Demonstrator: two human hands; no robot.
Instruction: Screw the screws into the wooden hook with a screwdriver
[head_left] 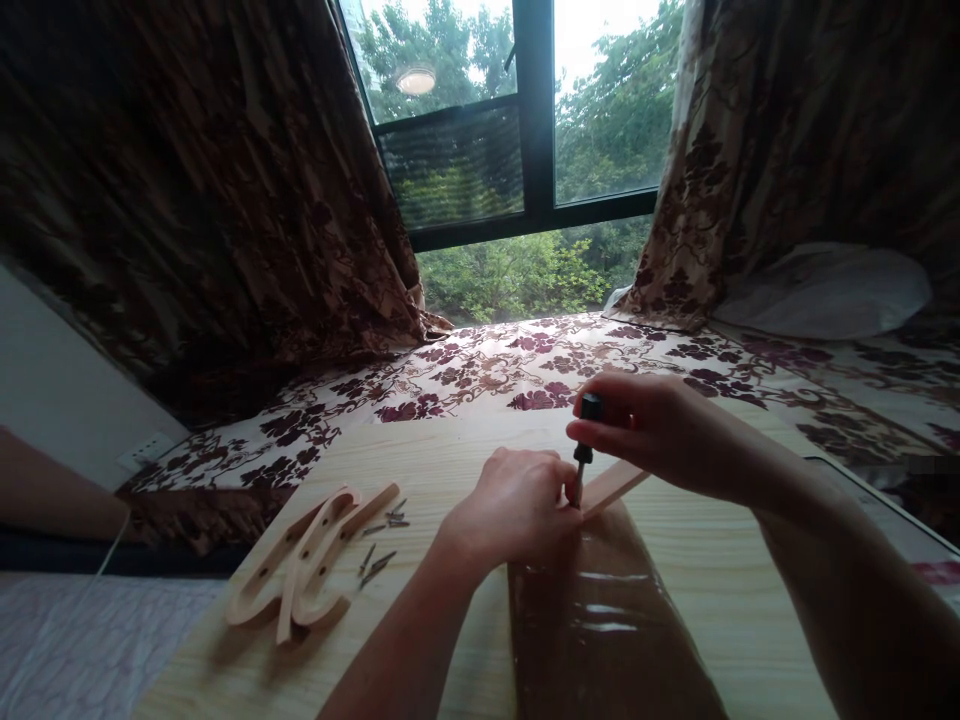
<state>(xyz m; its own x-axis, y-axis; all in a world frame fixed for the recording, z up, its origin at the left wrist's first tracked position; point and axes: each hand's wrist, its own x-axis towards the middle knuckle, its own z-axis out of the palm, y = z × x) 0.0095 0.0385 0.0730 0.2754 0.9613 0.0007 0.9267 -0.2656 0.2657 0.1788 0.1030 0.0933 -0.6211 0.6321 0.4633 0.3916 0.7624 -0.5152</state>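
My right hand [637, 425] grips the dark handle of a screwdriver [583, 453], which stands nearly upright with its shaft down. My left hand [517, 505] is closed low at the shaft, its fingers on the near end of a pale wooden piece [615, 487]. The screwdriver's tip and whatever it meets are hidden by those fingers. Under the wooden piece lies a brown box wrapped in shiny tape [600, 640]. Left of my left hand are curved wooden hooks [300, 565] with drilled holes, and beside them several loose screws [377, 568].
All this lies on a pale wooden board [450, 440]. Behind it a floral cloth [540, 360] covers the window ledge, with patterned curtains [300, 200] on both sides. A whitish bundle [832, 290] rests at the right. A flat dark-edged object [870, 500] lies beyond my right forearm.
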